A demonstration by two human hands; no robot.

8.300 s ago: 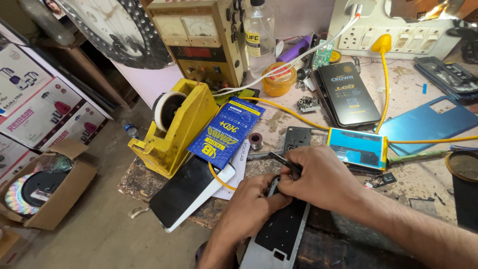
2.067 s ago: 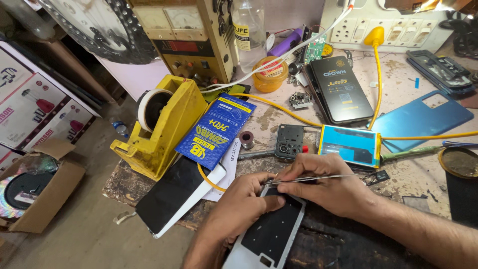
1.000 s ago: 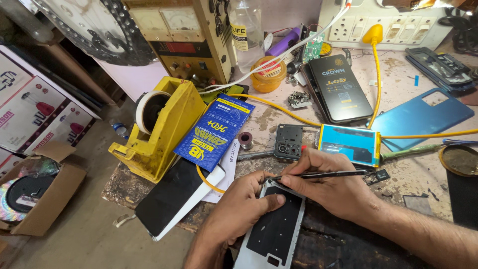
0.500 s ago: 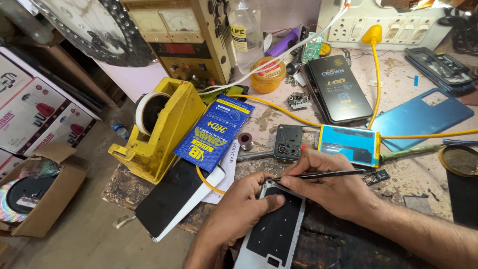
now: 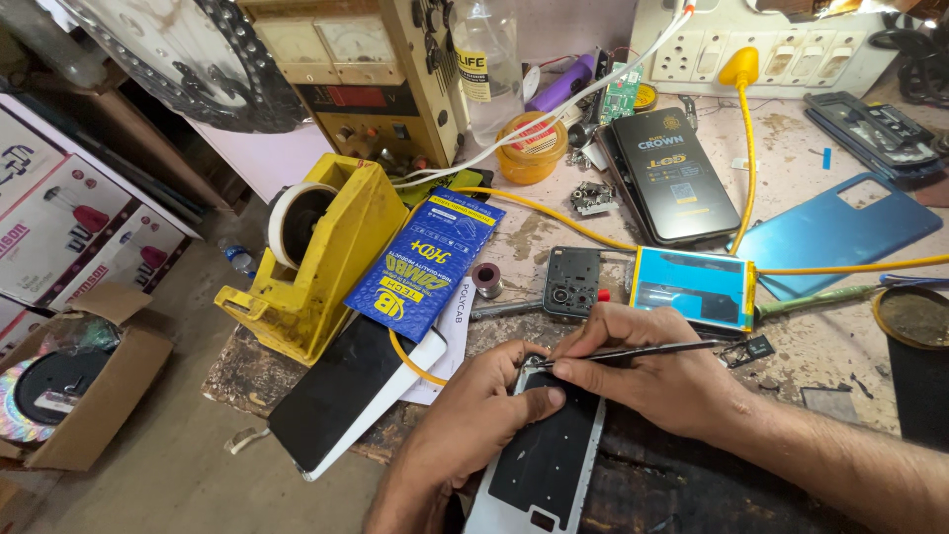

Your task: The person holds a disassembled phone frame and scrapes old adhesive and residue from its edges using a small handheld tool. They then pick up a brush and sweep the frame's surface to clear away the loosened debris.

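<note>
My left hand (image 5: 474, 410) grips the top left corner of an opened phone frame (image 5: 544, 465), a silver body with a black inner panel, lying near the bench's front edge. My right hand (image 5: 647, 371) pinches a thin metal tool (image 5: 643, 349), its tip pressed at the frame's top edge next to my left thumb. Just above the hands lie a small black camera-cover plate (image 5: 571, 282) and a phone part with a blue-edged screen (image 5: 690, 287).
A yellow tape dispenser (image 5: 316, 262), a blue packet (image 5: 423, 262) and a black screen panel (image 5: 341, 391) lie at left. A power supply (image 5: 366, 74), a bottle, an orange jar (image 5: 531, 148), a black phone (image 5: 672, 178), a blue back cover (image 5: 835, 232) and yellow cable (image 5: 741, 129) crowd the bench. Cardboard boxes sit on the floor.
Over the last seconds my right hand turned the thin tool flat and set its tip at the frame's top edge; in the last second both hands barely moved.
</note>
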